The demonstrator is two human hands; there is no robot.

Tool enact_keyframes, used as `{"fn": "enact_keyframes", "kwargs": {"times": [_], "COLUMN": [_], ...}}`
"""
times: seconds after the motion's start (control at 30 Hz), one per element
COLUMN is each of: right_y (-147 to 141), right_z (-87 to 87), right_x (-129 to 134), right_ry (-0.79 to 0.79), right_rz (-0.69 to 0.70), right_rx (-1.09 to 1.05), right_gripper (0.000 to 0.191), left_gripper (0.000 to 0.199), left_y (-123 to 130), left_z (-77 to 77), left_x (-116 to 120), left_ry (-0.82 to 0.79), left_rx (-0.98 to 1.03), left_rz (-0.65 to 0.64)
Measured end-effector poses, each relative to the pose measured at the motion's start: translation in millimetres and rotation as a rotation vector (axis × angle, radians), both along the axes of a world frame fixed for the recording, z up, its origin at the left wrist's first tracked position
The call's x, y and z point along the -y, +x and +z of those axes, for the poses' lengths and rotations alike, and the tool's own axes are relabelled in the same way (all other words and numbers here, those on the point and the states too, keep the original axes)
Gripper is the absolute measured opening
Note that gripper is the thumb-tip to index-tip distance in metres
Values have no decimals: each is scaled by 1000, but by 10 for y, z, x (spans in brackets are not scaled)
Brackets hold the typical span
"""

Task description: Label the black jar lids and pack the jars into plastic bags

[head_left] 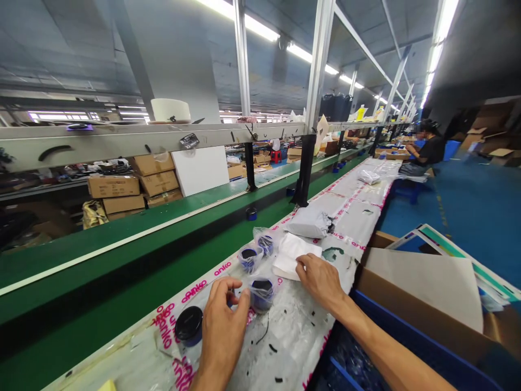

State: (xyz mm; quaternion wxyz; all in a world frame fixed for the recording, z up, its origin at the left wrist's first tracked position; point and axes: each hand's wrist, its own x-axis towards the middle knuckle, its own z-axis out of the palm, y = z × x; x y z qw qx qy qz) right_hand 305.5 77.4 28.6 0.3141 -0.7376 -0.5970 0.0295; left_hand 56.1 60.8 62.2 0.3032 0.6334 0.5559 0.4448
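My left hand [224, 319] is raised over the bench with fingers curved and a gap between thumb and forefinger. It appears to hold nothing. Beside it on the left sits a dark round-topped blue item [189, 326], and just right of its thumb is a similar one in a clear plastic bag [261, 294]. Two more bagged blue items [248, 257] lie further back. With bent fingers pressed together, my right hand [319, 279] grips the near right edge of a stack of thin white sheets [291, 255], whose exact kind I cannot make out.
A white plastic packet [311, 222] lies behind the sheets. Left of the bench runs a green conveyor [171, 255] carrying another blue item [251, 214]. Metal posts [319, 65] rise beyond. At right is a cardboard box [407, 304]; a person [429, 146] sits farther along.
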Motion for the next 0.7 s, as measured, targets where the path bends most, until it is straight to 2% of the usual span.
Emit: {"fn": "enact_keyframes", "kwargs": {"times": [0.2,0.33,0.43,0.53,0.63,0.7], "right_y": [152,144,4,-218,-445,-572], "right_z": [11,95,216,340,422,440], "right_x": [-1,65,218,386,479,486], "right_ry": [29,23,15,-49,-147,-154], "right_rz": [16,78,165,313,455,483], "right_rx": [-455,-788,-967,-1236,-1486,-1491], "right_gripper": [32,40,43,38,33,34], "left_gripper": [15,15,15,23,27,23], "left_y": [179,420,595,662,568,436], "left_z": [76,159,210,244,275,297], "left_x": [207,223,198,158,126,113], "left_ry": [152,101,31,-42,-80,-94], "left_rx": [-63,-66,-24,68,164,219], "left_rz": [-171,-268,-314,-322,-323,-330]}}
